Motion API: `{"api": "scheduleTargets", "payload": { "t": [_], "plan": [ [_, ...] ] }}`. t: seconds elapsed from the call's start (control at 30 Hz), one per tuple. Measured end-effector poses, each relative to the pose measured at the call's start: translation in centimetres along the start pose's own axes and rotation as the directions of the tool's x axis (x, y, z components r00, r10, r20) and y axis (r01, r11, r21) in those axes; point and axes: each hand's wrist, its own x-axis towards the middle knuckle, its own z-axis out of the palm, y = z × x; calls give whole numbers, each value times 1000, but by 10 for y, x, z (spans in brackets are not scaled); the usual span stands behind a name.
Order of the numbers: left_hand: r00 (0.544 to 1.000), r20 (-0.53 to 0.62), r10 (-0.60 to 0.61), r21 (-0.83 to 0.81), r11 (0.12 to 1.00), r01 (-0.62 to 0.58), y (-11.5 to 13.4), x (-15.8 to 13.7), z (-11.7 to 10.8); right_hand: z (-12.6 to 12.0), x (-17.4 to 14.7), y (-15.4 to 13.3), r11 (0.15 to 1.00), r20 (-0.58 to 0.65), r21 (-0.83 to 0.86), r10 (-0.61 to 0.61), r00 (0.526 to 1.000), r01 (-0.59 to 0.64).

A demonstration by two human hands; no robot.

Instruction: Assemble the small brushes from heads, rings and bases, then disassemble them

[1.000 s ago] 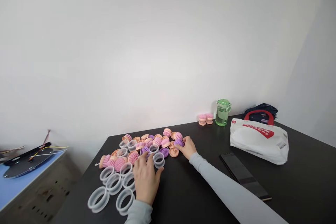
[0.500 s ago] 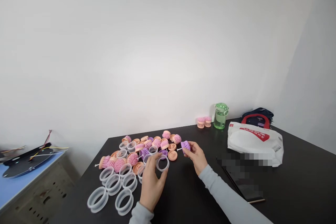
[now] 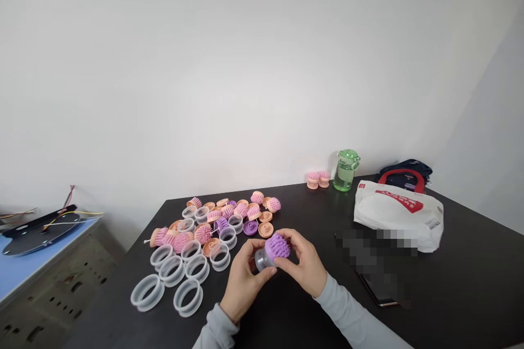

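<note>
My left hand (image 3: 246,279) grips a clear plastic ring (image 3: 261,260) between thumb and fingers. Pressed against that ring is a purple bristled brush head (image 3: 278,246), which my right hand (image 3: 303,263) holds by its sides. The bristles face up and to the right; any stem is hidden inside the ring. Left of my hands lie several loose clear rings (image 3: 188,298). Pink bristled brush heads (image 3: 183,241) are heaped behind them. Among these are round peach caps (image 3: 266,229) and a purple cap (image 3: 250,227).
Two pink-and-peach brushes (image 3: 313,180) stand at the back beside a green pitcher (image 3: 346,170). To the right are a white bag (image 3: 397,212) with red handles and a dark flat device (image 3: 374,278), partly blurred. A blue-topped bench (image 3: 24,278) stands beyond the black table's left edge.
My left hand has taken a clear ring from the pile and brought it right. The purple brush head has moved left and closer to me, and now meets the ring.
</note>
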Motion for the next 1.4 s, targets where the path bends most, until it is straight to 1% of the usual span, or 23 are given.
{"api": "scheduleTargets", "payload": {
  "t": [0.17,0.27,0.33,0.43,0.5,0.6,0.8,0.9,1.0,1.13,1.27,1.4],
  "plan": [
    [998,17,-53,-188,981,55,3,-1,-1,-2,-2,-4,996,63,87,24,998,-29],
    [996,18,-91,-238,967,92,4,-1,-1,-2,-2,-6,992,78,119,30,996,-39],
    [993,21,-116,-248,962,117,5,-2,-2,-3,-2,-7,994,88,103,23,996,-32],
    [989,32,-147,-278,949,150,5,-3,-1,-7,-2,-7,1000,97,27,8,995,-11],
    [981,57,-185,-337,922,193,4,-4,-1,-9,-1,-7,1000,118,6,2,993,-3],
    [964,106,-244,-425,866,265,4,-5,0,-11,-2,-7,1000,157,26,-7,988,3],
    [938,161,-306,-475,809,346,0,-5,1,-13,-2,-11,997,197,-7,-68,978,71],
    [922,155,-354,-485,786,383,-2,-5,3,-15,-2,-14,988,222,-31,-138,965,149],
    [896,160,-415,-485,757,437,-3,-5,4,-17,-1,-16,964,276,-34,-244,930,263],
    [847,228,-479,-464,712,527,-4,-6,5,-17,-3,-16,917,355,7,-376,856,400],
    [802,297,-519,-436,673,597,-5,-5,4,-15,-2,-13,860,371,-10,-470,801,510],
    [768,321,-554,-421,643,640,-7,-4,5,-13,-1,-14,780,381,-29,-570,728,625]
  ]
}}
